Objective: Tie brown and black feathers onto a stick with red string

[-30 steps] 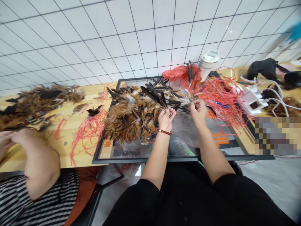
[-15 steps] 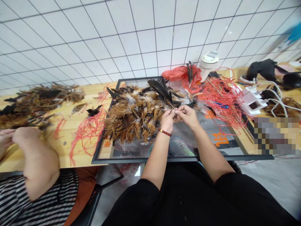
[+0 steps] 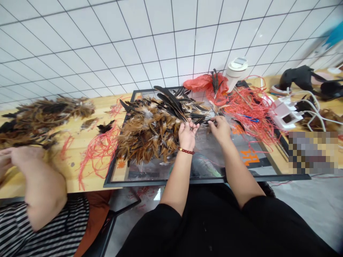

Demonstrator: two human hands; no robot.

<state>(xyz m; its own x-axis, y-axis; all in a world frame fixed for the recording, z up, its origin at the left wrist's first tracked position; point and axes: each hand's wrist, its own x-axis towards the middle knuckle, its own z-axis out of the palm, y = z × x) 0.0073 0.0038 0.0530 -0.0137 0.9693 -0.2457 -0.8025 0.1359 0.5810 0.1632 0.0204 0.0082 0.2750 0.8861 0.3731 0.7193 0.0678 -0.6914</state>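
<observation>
My left hand (image 3: 187,134), with a red bead bracelet at the wrist, holds a few long black feathers (image 3: 173,103) by their quills. They fan up and to the left over a large pile of brown feathers (image 3: 151,134). Its palm is turned up and the fingers are curled. My right hand (image 3: 221,130) is apart from it, further right, thumb and forefinger bent toward each other beside loose dark feathers (image 3: 199,116). What is between those fingertips is too small to make out.
Red plastic strings (image 3: 253,107) lie tangled at the right, with a blue pen (image 3: 251,119) among them. Behind are a red plastic bag (image 3: 199,84) and a white cup (image 3: 235,73). A white charger (image 3: 285,112) with cables stands further right. At left, a co-worker's arm (image 3: 45,182) rests near another feather pile (image 3: 50,112).
My right hand has come away from my left hand and moved right to the loose feathers. The left hand has turned palm up, and its black feathers lean further left.
</observation>
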